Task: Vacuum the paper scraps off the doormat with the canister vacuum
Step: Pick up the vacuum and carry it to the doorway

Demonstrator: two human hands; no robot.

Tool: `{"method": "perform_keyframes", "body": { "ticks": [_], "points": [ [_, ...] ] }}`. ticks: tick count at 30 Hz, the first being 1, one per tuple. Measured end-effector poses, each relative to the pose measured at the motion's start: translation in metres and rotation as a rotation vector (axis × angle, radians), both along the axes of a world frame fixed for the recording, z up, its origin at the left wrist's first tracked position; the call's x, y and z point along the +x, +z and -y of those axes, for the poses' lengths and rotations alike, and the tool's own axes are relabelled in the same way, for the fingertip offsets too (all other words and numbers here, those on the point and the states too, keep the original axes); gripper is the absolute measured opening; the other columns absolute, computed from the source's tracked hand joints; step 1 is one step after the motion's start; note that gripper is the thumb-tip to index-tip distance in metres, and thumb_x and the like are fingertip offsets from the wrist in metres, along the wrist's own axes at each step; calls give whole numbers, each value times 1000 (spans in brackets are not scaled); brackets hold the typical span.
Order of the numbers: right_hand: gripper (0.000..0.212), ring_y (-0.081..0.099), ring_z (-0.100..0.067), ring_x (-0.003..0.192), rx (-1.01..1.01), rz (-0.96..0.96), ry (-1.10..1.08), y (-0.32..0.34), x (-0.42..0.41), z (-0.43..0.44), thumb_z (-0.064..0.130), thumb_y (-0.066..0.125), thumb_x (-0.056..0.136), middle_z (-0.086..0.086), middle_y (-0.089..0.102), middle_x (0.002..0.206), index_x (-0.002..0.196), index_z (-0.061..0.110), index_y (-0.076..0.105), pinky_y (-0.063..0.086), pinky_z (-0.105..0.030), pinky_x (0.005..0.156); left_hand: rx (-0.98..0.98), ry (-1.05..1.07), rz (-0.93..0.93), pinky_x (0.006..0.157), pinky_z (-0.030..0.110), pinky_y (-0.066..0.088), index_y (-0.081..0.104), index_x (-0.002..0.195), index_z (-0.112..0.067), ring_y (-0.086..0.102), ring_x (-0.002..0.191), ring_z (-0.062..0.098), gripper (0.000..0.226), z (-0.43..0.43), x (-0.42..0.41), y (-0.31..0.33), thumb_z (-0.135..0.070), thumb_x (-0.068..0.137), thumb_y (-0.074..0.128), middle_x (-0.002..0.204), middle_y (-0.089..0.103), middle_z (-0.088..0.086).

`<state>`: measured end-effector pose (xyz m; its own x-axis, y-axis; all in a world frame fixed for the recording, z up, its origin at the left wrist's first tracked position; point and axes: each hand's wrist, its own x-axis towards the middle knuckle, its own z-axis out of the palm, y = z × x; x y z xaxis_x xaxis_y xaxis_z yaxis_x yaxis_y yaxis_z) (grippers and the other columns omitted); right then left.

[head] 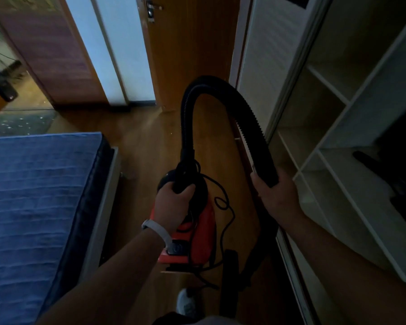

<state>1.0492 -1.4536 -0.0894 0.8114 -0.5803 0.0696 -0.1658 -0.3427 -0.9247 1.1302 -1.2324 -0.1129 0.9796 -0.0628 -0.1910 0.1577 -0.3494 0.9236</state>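
On my feed the left hand [174, 202] is curled tight round the black top handle of the orange canister vacuum [201, 233], a pale wristband [155, 231] on that wrist. The right hand [275, 195] grips the black ribbed hose [251, 127], fingers wrapped round it near its lower end. The hose rises from the front of the canister, arches high and comes down to that hand. A thin black power cord [223, 202] loops loosely beside the canister's right flank. I cannot tell whether the canister sits on the wooden floor [145, 146] or hangs just above it.

The doormat [36, 124] lies well apart from the vacuum, far up on the left past the end of the blue mattress [40, 195] – dark, with pale paper scraps [21, 121] speckled over it. White open shelving [338, 146] runs along the right – a brown door [192, 48] stands ahead
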Motion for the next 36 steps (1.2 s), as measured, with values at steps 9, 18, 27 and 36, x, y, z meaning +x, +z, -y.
{"method": "perform_keyframes", "body": {
  "ticks": [9,18,27,36],
  "points": [
    [14,61,-10,68,32,21,10,20,128,2,40,68,89,5,64,78,84,32,57,45,-23,57,38,-8,45,51,32,55,64,94,-14,69,68,19,23,-7,130,3,-35,88,70,80,71,4],
    [14,60,-6,68,43,16,105,-7,273,32,39,69,89,6,64,78,85,33,57,43,-12,53,83,100,19,45,18,46,65,88,-12,67,61,10,19,20,249,-14,-30,89,70,73,69,1],
    [16,65,-16,69,81,-2,263,-6,448,96,39,69,89,2,66,80,98,27,64,51,-30,58,50,265,-49,54,38,58,68,89,-12,71,64,25,19,76,381,-1,-30,87,72,75,73,11],
    [20,64,-21,70,18,-15,430,16,588,109,39,69,89,-9,66,83,98,22,63,54,-38,62,82,428,6,42,19,46,69,92,-10,65,57,13,21,80,494,10,-30,87,73,73,70,5]
  ]
}}
